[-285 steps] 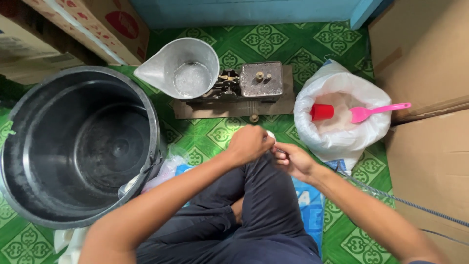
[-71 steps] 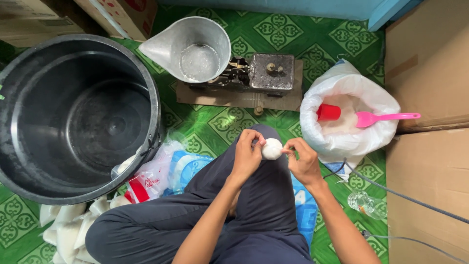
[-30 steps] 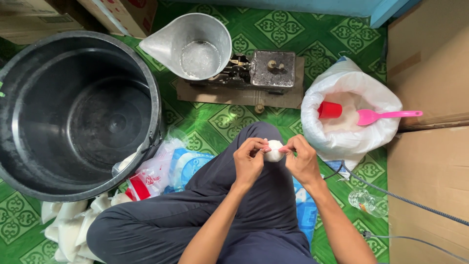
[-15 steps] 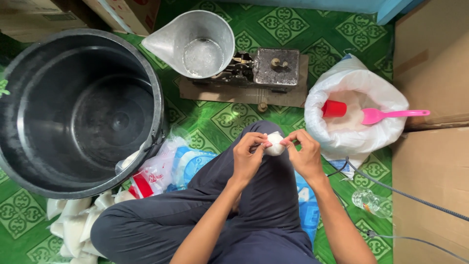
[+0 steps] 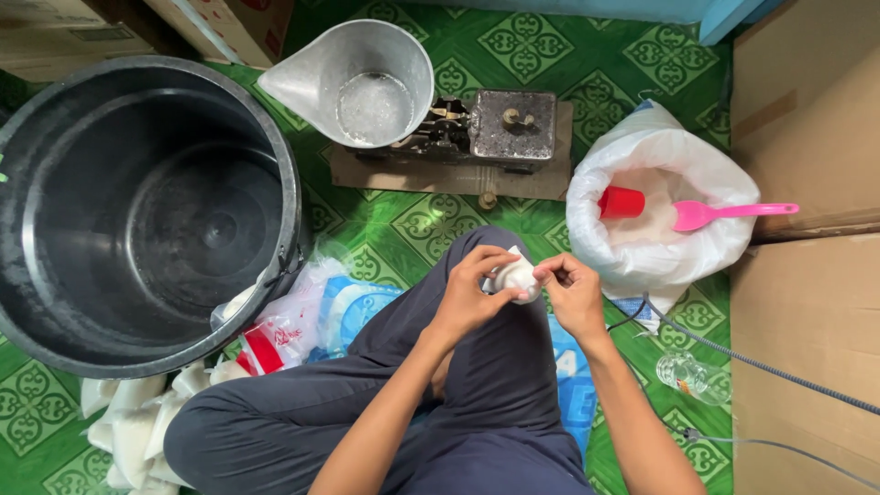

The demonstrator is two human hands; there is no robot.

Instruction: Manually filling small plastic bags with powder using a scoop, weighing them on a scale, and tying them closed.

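Small white packet pinched between left hand and right hand, fingers closed on its top — could slip or spill toward the sack at two o'clock if loosened.

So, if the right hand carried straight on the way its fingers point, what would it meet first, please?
The right hand points left at the small white packet, which its fingertips already pinch; just beyond is the left hand.

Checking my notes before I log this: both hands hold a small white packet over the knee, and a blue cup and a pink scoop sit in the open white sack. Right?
Not quite: the cup in the white sack is red, not blue, as the head view shows. The rest holds: the left hand and right hand hold the small white packet over the knee, and the pink scoop sits in the sack.
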